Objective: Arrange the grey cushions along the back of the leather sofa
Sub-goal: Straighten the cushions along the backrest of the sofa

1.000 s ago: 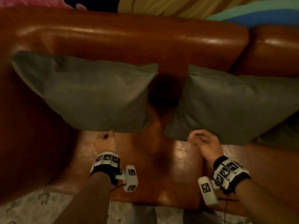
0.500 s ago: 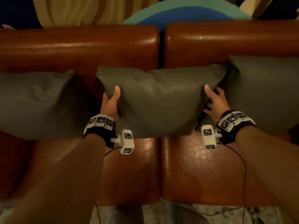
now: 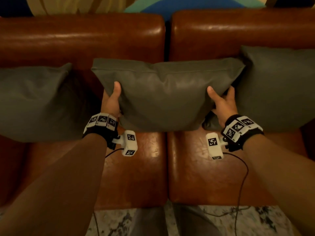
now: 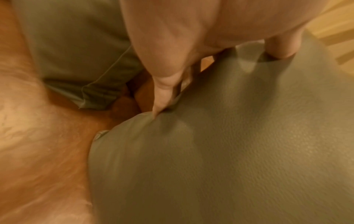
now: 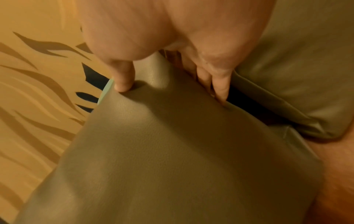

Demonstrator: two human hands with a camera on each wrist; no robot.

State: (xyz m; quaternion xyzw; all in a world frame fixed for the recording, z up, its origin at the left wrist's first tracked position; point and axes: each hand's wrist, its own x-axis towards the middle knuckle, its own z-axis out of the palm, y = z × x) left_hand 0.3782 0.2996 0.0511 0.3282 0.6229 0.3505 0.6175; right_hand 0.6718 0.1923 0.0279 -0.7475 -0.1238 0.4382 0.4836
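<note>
The middle grey cushion (image 3: 163, 94) stands against the back of the leather sofa (image 3: 81, 38), straddling the seam between its two back sections. The left hand (image 3: 111, 103) grips its left edge and the right hand (image 3: 221, 103) its right edge, thumbs pressed on the front and fingers curled behind. A left cushion (image 3: 37, 103) leans near the sofa's left end, apart from it, while a right cushion (image 3: 276, 86) touches its right corner.
</note>
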